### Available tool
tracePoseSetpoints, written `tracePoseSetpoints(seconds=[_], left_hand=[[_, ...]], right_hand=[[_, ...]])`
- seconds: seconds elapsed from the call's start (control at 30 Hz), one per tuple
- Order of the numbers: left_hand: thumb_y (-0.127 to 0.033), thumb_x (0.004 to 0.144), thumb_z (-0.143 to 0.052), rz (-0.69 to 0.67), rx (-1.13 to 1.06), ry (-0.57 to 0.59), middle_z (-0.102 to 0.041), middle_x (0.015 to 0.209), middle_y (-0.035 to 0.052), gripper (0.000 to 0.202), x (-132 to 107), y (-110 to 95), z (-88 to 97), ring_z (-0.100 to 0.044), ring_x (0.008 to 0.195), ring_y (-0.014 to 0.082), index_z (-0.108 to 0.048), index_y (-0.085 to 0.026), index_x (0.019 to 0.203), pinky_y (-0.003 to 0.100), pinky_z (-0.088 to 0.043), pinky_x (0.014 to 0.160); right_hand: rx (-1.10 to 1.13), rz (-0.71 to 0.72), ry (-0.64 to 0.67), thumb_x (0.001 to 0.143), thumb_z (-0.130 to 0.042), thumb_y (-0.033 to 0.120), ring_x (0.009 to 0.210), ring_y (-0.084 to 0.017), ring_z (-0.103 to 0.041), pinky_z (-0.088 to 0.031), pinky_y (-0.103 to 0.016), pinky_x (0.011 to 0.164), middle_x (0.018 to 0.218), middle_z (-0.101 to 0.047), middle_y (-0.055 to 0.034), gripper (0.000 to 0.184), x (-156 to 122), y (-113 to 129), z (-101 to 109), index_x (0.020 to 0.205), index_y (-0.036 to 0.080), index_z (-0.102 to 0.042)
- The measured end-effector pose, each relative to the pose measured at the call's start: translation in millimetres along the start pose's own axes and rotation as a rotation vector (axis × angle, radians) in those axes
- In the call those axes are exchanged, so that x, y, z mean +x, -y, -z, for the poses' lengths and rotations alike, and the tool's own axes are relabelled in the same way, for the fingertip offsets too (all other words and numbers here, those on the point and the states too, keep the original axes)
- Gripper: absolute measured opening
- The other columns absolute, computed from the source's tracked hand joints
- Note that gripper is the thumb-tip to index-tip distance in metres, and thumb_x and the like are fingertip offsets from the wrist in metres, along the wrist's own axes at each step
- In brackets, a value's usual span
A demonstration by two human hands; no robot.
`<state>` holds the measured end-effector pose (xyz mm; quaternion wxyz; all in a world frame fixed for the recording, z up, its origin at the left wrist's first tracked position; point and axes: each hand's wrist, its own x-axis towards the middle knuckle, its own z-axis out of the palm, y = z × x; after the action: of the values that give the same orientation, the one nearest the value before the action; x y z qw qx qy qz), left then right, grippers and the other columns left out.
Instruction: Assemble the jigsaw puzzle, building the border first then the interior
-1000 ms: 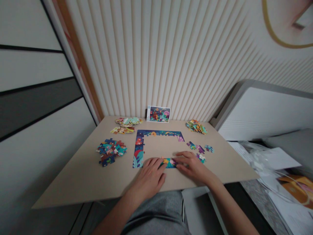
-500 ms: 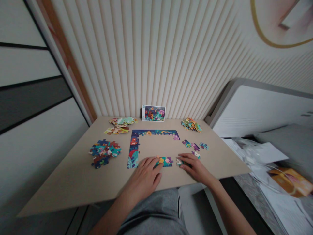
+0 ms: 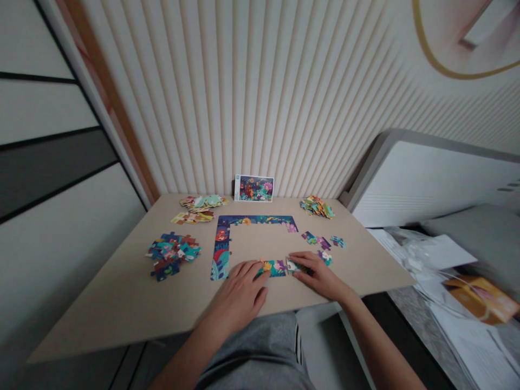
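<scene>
My left hand lies palm down at the table's near side, fingers out flat over the left part of a bottom puzzle strip, which shows orange and purple coral. In my right hand is a puzzle piece with a white patch, gripped between thumb and fingers flat on the table. Its left edge meets the strip's right end; whether they interlock I cannot tell. Behind both hands, joined border pieces run up the left side and along the top of a puzzle frame.
Loose pieces lie right of the frame. Piles stand at the left, back left and back right. A picture card leans against the ribbed wall. Beyond the table's right edge are papers and an orange box.
My right hand has slid left with the puzzle piece, closing the gap to the strip. The left hand stays in place on the strip.
</scene>
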<state>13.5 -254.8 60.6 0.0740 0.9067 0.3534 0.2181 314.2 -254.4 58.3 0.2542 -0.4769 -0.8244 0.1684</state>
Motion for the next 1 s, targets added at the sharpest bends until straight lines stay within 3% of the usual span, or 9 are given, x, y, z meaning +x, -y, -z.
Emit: tracePoseSetpoints(seconds=[0.33, 0.5, 0.67, 0.83, 1.0], left_hand=[[-0.028, 0.098, -0.053, 0.039, 0.045, -0.04, -0.058, 0.135, 0.0098, 0.032, -0.7, 3.7, -2.2, -0.05, 0.128, 0.0279, -0.061, -0.025, 0.129, 0.051, -0.039, 0.112], [-0.03, 0.098, -0.052, 0.076, 0.078, -0.091, -0.059, 0.134, 0.0107, 0.032, -3.1, 6.9, -8.1, -0.05, 0.129, 0.029, -0.061, -0.023, 0.127, 0.052, -0.037, 0.114], [-0.033, 0.098, -0.05, 0.131, 0.114, -0.157, -0.059, 0.138, 0.0142, 0.035, -4.2, 10.9, -15.6, -0.049, 0.134, 0.0312, -0.061, -0.019, 0.128, 0.056, -0.034, 0.117], [-0.029, 0.097, -0.05, 0.158, 0.138, -0.227, -0.059, 0.141, 0.0155, 0.036, -4.4, 15.9, -23.9, -0.049, 0.136, 0.0314, -0.061, -0.018, 0.13, 0.057, -0.035, 0.117], [-0.021, 0.095, -0.048, 0.165, 0.145, -0.209, -0.056, 0.144, 0.0176, 0.039, -4.7, 15.5, -25.0, -0.048, 0.137, 0.0321, -0.058, -0.014, 0.132, 0.058, -0.034, 0.118]], right_hand=[[-0.112, 0.028, 0.008, 0.101, -0.056, 0.036, 0.131, -0.025, -0.054, -0.044, -0.047, 0.112, 0.144, -0.058, -0.0118, 0.036, -12.5, -0.5, 8.4, 0.134, 0.027, -0.066], [-0.281, -0.155, -0.222, 0.101, -0.053, 0.038, 0.123, -0.028, -0.06, -0.047, -0.05, 0.107, 0.133, -0.064, -0.0138, 0.035, -31.9, -31.3, 24.4, 0.127, 0.024, -0.07], [-0.342, -0.295, -0.225, 0.096, -0.056, 0.046, 0.119, -0.03, -0.063, -0.05, -0.049, 0.104, 0.127, -0.069, -0.0129, 0.039, -56.6, -60.6, 35.1, 0.123, 0.022, -0.072], [-0.387, -0.343, -0.243, 0.095, -0.056, 0.042, 0.115, -0.03, -0.065, -0.051, -0.048, 0.102, 0.123, -0.07, -0.0134, 0.038, -63.1, -54.8, 29.0, 0.122, 0.021, -0.072], [-0.535, -0.401, -0.303, 0.09, -0.059, 0.038, 0.106, -0.032, -0.067, -0.053, -0.048, 0.097, 0.116, -0.071, -0.0159, 0.042, -57.9, -47.2, 22.1, 0.125, 0.017, -0.07]])
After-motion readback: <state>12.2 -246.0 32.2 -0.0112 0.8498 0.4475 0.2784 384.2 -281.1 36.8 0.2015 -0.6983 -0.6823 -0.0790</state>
